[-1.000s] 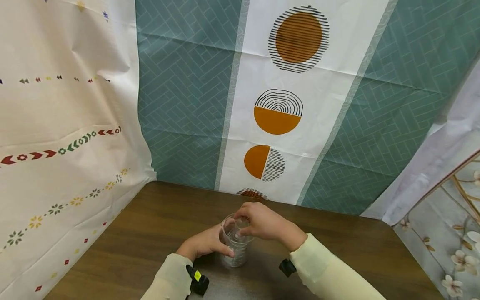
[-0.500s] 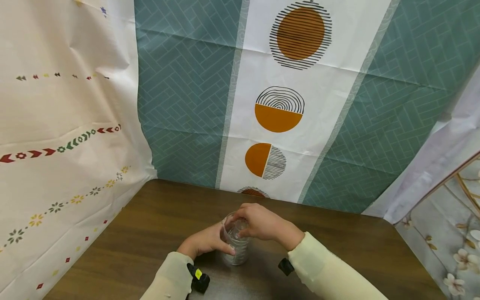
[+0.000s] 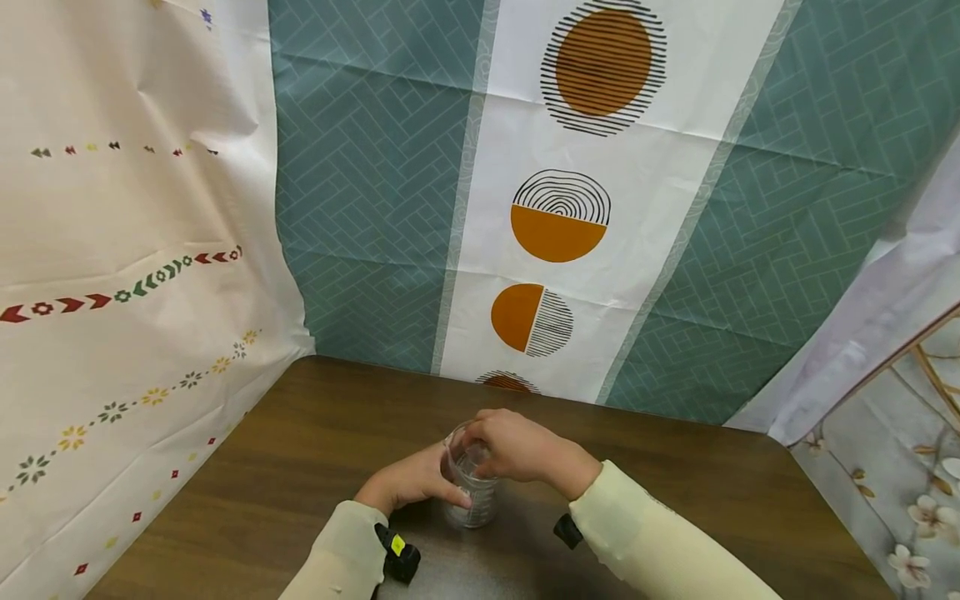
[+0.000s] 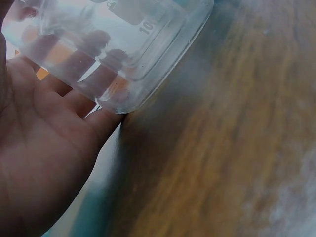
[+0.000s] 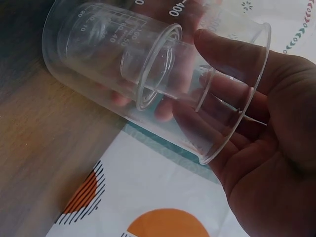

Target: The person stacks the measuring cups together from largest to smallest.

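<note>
A large clear beaker [image 3: 474,510] stands on the wooden table, and my left hand [image 3: 412,483] grips it round its left side, thumb in front. Through its wall in the right wrist view shows a medium graduated beaker [image 5: 106,39] sitting inside. A small clear beaker [image 5: 178,69] reaches with its lower end into the medium one. My right hand [image 3: 517,446] pinches the small beaker, fingers and thumb [image 5: 217,49] reaching through the large beaker's rim. In the left wrist view several left fingers [image 4: 81,64] show through the beaker's base.
The brown wooden table [image 3: 315,433] spreads around the hands. A green and white patterned cloth [image 3: 375,208] hangs behind it, a cream embroidered cloth [image 3: 135,208] on the left, and a floral cloth [image 3: 915,467] on the right.
My right hand has shifted slightly left and sunk a little deeper into the large beaker with the small beaker. The left hand keeps its grip in place.
</note>
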Available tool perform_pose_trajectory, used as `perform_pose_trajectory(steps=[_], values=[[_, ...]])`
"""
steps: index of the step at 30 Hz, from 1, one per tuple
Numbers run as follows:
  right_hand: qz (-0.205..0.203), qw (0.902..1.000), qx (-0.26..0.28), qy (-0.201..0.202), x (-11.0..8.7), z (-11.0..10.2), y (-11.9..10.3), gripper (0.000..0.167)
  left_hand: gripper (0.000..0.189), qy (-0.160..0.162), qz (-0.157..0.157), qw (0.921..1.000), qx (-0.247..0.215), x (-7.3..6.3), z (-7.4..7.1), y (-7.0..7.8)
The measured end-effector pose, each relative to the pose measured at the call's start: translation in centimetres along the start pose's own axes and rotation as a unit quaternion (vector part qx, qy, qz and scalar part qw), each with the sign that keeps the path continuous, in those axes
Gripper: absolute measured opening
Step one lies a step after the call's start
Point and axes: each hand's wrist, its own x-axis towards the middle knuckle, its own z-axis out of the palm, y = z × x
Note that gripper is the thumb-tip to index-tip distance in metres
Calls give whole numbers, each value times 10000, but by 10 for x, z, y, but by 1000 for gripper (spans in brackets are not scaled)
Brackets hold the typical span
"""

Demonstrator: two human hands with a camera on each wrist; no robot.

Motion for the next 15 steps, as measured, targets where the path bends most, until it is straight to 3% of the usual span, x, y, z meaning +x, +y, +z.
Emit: perform_pose_trajectory(steps=[15], values=[[-84,9998,-10,-189,8,4,-3,23,102,-14,10,10000,46,-1,0,2]])
